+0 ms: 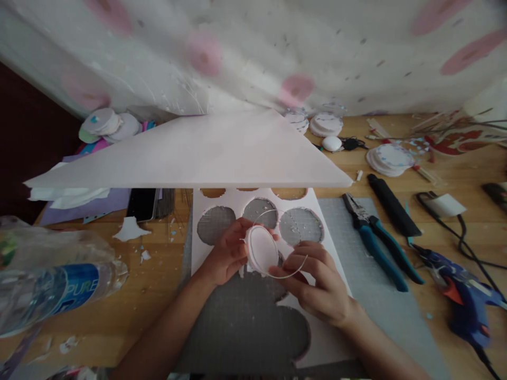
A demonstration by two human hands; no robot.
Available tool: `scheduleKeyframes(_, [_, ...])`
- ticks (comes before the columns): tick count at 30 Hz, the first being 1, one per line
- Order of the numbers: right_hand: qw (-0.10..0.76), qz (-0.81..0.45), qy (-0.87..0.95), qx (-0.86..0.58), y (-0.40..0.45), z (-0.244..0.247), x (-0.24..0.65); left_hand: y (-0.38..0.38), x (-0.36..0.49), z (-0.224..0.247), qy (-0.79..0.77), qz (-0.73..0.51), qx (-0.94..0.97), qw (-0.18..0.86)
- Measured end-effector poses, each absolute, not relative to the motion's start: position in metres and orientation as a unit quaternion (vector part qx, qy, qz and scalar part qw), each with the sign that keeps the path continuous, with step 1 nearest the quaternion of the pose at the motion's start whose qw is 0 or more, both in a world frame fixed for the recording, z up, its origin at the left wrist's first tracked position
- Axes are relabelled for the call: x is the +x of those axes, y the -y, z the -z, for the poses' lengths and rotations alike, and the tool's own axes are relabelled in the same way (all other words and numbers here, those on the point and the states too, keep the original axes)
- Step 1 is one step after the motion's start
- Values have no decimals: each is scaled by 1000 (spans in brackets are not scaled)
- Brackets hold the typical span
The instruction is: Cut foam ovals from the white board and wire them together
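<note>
My left hand [231,253] grips a white round disc [262,249] by its left edge, fingers closed on it. The disc is tilted, its flat face towards me. On the other side, my right hand [317,279] pinches a thin pale wire [296,271] against the disc's lower right edge. The wire bends in a loose curve around the disc, and its free end sticks up above the right fingers. Below both hands lies a white sheet [331,258] with several round holes cut out of it, on a grey cutting mat [396,311].
A large white board [222,150] leans over the back. Right of the mat are pliers [380,240], a black cutter [394,206] and a blue glue gun [465,295]. Stacked discs [390,159] stand at back right. A water bottle [75,287] lies left, near a phone [142,204].
</note>
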State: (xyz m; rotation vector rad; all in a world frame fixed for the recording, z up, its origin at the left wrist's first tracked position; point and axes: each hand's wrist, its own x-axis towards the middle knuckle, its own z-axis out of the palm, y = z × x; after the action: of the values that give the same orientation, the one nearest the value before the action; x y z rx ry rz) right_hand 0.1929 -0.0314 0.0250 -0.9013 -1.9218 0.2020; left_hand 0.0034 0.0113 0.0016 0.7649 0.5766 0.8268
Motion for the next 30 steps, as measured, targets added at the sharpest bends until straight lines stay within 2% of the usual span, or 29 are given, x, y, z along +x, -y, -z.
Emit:
scheduleKeyframes(7, [454,-68,814,-356,32,-23,197,-12,4,-3,-256,-398,332,816])
scheduleKeyframes(17, [481,-77,796,-359,31,-29,196,-12,4,-2,-241,-398,315,827])
scheduleKeyframes(30, [460,-69,818,-338,32,-22,198,-11,4,-5,-242,-396,335,819])
